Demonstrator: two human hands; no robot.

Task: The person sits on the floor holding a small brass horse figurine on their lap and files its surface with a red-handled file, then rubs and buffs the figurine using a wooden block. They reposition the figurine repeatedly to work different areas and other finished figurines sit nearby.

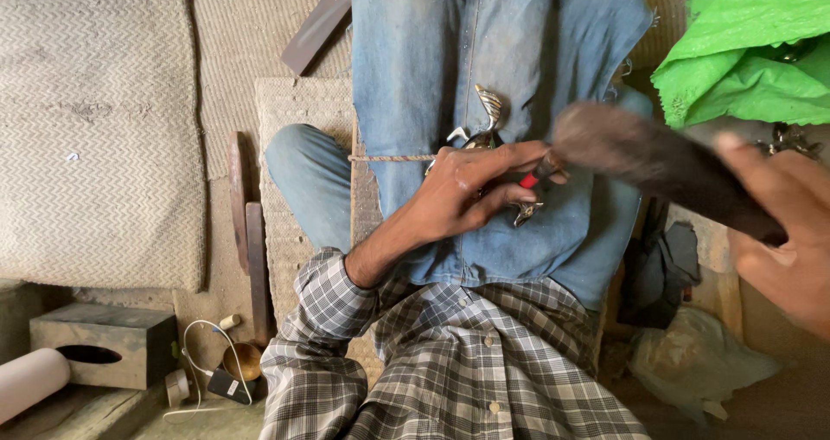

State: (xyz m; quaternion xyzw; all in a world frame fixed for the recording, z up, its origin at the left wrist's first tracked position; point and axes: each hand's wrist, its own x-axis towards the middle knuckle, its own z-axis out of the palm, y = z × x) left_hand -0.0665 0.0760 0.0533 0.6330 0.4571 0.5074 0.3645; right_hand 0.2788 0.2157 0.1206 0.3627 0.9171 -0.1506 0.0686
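Nearest to us, at six o'clock, our checked shirt (467, 362) fills the bottom of the view, its left sleeve running up toward ten o'clock. At four o'clock our right hand (782, 232) is clenched around the handle of a dark wooden mallet (644, 159), whose blurred head points toward the centre. Just beyond the shirt, in the middle, our left hand (471, 189) pinches a thin red-handled tool (529, 180) between thumb and fingers, and presses on a small shiny metal figure (484, 129) with a striped curved part sticking up at twelve o'clock from the hand. The figure lies on a worn blue denim cloth (484, 51) spread over our lap, and a length of twine (393, 157) runs from the hand toward nine o'clock.

At seven o'clock on the floor sit a grey hollow block (104, 341), a pale tube (30, 379), a small brass bowl (244, 360) and a white cable (203, 345). At five o'clock lies a crumpled clear bag (696, 362). Farther off, woven mats (95, 120) cover the floor at ten o'clock, and a bright green sheet (752, 51) bunches at two o'clock.
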